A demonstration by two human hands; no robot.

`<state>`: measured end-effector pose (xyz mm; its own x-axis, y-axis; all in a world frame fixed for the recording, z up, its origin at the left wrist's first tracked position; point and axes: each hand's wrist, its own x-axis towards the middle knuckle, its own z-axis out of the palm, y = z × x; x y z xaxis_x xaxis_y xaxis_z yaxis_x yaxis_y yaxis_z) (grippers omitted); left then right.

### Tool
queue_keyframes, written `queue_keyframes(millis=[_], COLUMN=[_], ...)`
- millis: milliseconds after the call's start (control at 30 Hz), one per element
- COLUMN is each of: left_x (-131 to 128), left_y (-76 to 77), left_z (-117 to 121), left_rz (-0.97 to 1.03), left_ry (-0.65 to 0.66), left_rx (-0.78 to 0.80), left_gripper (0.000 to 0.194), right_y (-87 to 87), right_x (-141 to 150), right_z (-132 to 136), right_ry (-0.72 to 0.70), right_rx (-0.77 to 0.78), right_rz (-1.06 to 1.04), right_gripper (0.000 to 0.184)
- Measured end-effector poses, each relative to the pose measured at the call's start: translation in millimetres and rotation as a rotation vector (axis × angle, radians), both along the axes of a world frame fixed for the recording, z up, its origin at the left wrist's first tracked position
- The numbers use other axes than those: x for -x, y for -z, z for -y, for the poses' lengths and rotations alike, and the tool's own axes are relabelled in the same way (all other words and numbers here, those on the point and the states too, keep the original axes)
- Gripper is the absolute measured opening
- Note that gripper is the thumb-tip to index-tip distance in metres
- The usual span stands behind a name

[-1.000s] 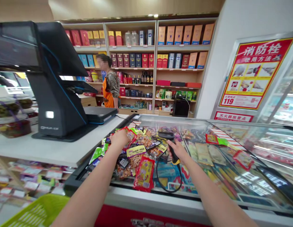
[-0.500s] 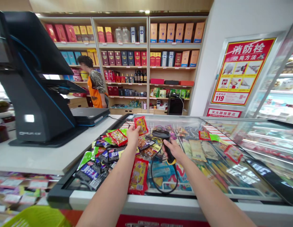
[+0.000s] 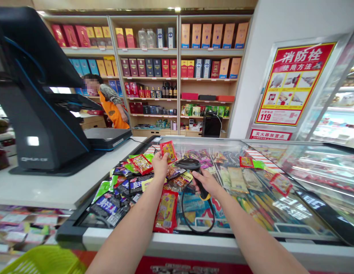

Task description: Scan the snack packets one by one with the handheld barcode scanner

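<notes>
My left hand (image 3: 160, 164) pinches a red and yellow snack packet (image 3: 168, 151) by its lower left edge, raised above the freezer's glass top. My right hand (image 3: 205, 182) is wrapped around the handle of a black and yellow barcode scanner (image 3: 204, 193). The scanner's head points left, close to the packet, and its black cable (image 3: 199, 231) loops down onto the glass. Under and beside my left arm lies a pile of snack packets, among them dark purple ones (image 3: 106, 205), a red one (image 3: 141, 164) and a larger red and yellow one (image 3: 166, 210).
A checkout terminal (image 3: 42, 114) stands on the white counter (image 3: 36, 190) at left. A green basket (image 3: 45, 260) sits at lower left. Beyond the freezer (image 3: 199, 240), a person in an orange vest (image 3: 112, 110) leans before shelves of boxes (image 3: 149, 67). Two red packets lie on the glass at right.
The scanner in my right hand has moved slightly left, nearer the held packet. The packet has shifted a little left. The person behind has bent forward to the left.
</notes>
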<state>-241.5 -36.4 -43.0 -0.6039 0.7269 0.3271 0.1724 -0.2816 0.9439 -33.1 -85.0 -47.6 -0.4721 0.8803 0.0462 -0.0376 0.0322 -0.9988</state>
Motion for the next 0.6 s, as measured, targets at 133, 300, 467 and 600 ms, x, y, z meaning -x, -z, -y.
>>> queue_keyframes(millis=[133, 300, 467, 600], left_x=[-3, -4, -4, -9], left_y=[-5.5, -8.5, -9.6, -15.7], left_z=[5, 9, 11, 11], left_rz=[-0.028, -0.051, -0.079, -0.071], left_ry=[-0.029, -0.049, -0.063, 0.007], left_rx=[0.000, 0.005, 0.045, 0.041], left_gripper=[0.014, 0.014, 0.013, 0.014], right_y=[-1.3, 0.8, 2.0, -1.6], right_x=[0, 0, 2, -5], right_z=[1, 0, -2, -4], right_ry=[0.001, -0.004, 0.002, 0.033], right_rx=[0.004, 0.001, 0.009, 0.018], right_rz=[-0.010, -0.001, -0.014, 0.013], right_gripper=[0.042, 0.042, 0.044, 0.046])
